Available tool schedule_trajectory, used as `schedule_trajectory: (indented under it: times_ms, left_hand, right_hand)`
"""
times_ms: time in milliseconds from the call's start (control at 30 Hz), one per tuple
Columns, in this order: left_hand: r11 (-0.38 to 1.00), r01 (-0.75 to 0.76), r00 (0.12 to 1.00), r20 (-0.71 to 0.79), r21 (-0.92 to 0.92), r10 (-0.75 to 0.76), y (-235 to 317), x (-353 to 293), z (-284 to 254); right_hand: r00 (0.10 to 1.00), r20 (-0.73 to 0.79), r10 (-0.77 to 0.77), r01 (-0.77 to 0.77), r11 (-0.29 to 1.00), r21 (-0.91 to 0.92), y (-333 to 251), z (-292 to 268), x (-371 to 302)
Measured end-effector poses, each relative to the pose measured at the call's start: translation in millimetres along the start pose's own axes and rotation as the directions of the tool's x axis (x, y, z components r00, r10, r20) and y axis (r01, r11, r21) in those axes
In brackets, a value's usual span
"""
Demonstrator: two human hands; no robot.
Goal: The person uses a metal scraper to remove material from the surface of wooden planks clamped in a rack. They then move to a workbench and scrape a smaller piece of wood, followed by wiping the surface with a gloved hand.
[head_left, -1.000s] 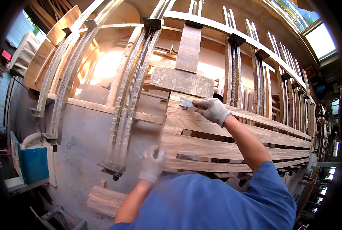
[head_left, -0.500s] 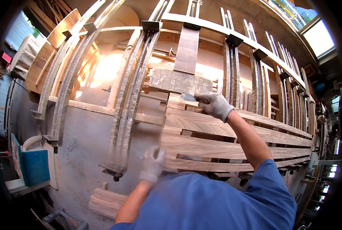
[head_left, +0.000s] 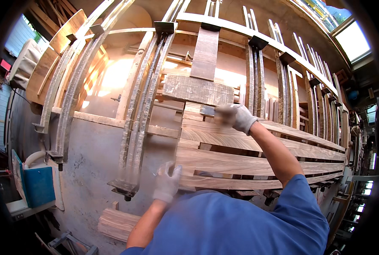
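Note:
My gloved right hand (head_left: 240,119) is closed around the handle of a putty knife (head_left: 207,111). Motion smears the fingers, and the handle is mostly hidden. The flat metal blade points left, over the end of the farthest slats, just on the near side of a worn, stained wooden block (head_left: 198,90). My gloved left hand (head_left: 167,185) hovers by the left ends of the nearer wooden slats (head_left: 223,160), its thumb and fingers apart with nothing visible between them. The slats run off to the right with dark gaps between them.
Long clamp bars (head_left: 142,102) with threaded rods stand across a wooden frame (head_left: 121,123) to the left, and several more continue on the right. A dark board (head_left: 205,55) lies beyond the block. Stacked wood pieces (head_left: 117,224) sit at lower left, near a blue box (head_left: 39,185).
My right hand has shifted slightly left and nearer to me, and the putty knife's blade has turned to show more of its face. The left hand has barely moved.

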State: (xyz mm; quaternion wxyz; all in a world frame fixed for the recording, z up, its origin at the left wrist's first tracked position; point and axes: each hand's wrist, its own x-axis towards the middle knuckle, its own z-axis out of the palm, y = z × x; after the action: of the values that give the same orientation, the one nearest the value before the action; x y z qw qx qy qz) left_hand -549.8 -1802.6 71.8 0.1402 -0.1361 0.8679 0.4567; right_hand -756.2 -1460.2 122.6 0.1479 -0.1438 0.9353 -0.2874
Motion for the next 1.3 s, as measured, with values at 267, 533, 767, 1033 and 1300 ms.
schedule_trajectory:
  times_ms: [267,533,767,1033,1300]
  left_hand:
    - [1.0,-0.004,1.0,-0.028,0.005,0.004,-3,-1,1]
    - [1.0,0.027,1.0,-0.005,-0.005,-0.027,1,-2,-1]
    - [0.999,0.004,1.0,0.002,0.038,-0.004,-3,0,0]
    - [1.0,0.025,1.0,-0.003,-0.004,-0.025,-3,1,0]
    - [1.0,0.003,1.0,-0.023,-0.015,-0.004,-1,-1,3]
  right_hand:
    - [0.998,0.052,0.024,-0.024,1.0,0.003,-63,11,41]
    - [0.999,0.02,0.043,-0.042,0.998,-0.045,-34,-8,14]
    - [0.996,-0.046,-0.079,0.071,0.986,-0.148,-15,16,13]
    - [0.998,-0.066,-0.014,0.024,0.988,0.15,-52,20,47]
    - [0.998,-0.062,-0.01,0.003,0.993,-0.118,-9,-10,-12]
